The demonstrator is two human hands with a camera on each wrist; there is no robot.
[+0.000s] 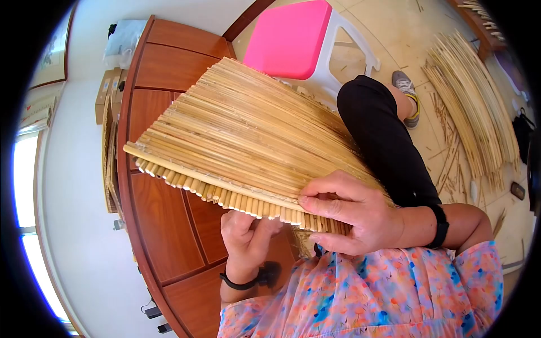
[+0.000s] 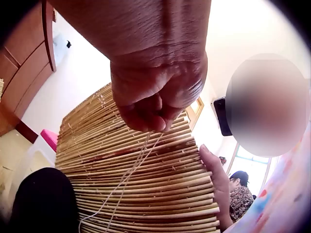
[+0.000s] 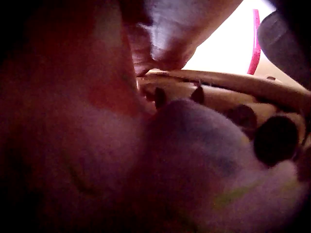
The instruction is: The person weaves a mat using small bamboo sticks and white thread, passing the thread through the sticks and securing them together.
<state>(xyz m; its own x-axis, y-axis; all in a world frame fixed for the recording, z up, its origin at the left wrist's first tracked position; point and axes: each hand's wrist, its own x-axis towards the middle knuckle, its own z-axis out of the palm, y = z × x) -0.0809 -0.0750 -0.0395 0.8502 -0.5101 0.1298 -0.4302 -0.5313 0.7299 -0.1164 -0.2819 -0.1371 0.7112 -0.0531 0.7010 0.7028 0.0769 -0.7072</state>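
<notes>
A mat of thin straw-coloured sticks (image 1: 242,124), bound with thread, slants across the lap. One longer stick (image 1: 186,168) lies along its near edge, over the row of cut ends. My right hand (image 1: 360,214) grips this edge, thumb and fingers on either side; in the left wrist view its fingers (image 2: 216,182) show beside the stick ends. Below the mat, my left hand (image 1: 245,236) has its fingers curled. The left wrist view shows it pinching a pale thread (image 2: 127,180) that runs down over the mat's underside. The right wrist view is dark and mostly blocked by the hand and cloth.
A reddish-brown wooden panel (image 1: 163,225) stands at the left. Beyond the mat is a pink-topped stool (image 1: 287,39). Bundled long sticks (image 1: 473,107) and scraps lie on the tiled floor at right, near a shoe (image 1: 407,98). Another person (image 2: 241,196) sits in the background.
</notes>
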